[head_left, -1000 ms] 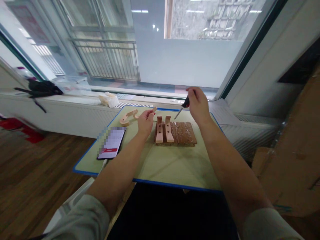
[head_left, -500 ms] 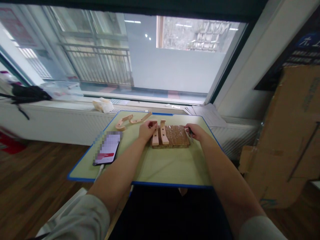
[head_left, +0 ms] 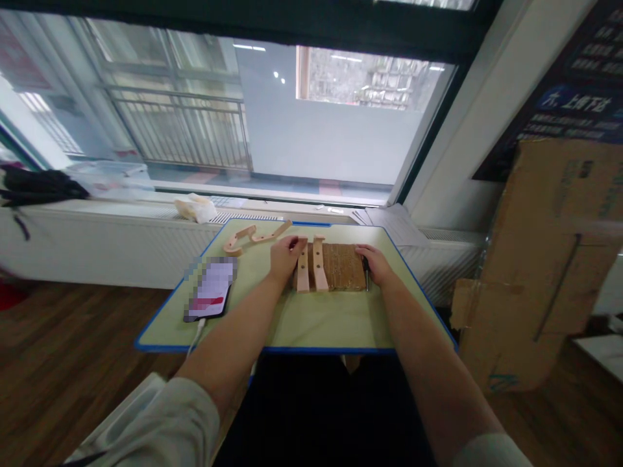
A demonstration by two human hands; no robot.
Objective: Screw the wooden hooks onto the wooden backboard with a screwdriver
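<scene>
Your brown board (head_left: 343, 266) lies flat at twelve o'clock. Two pale wooden hooks (head_left: 319, 267) stand side by side at its nine o'clock end, and a dark screwdriver (head_left: 366, 274) lies along its three o'clock edge.

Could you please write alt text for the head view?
The left hand touches one of two pale wooden strips on a brown board; right hand rests at the board's right edge by a dark tool. Green table, phone at left.
</scene>
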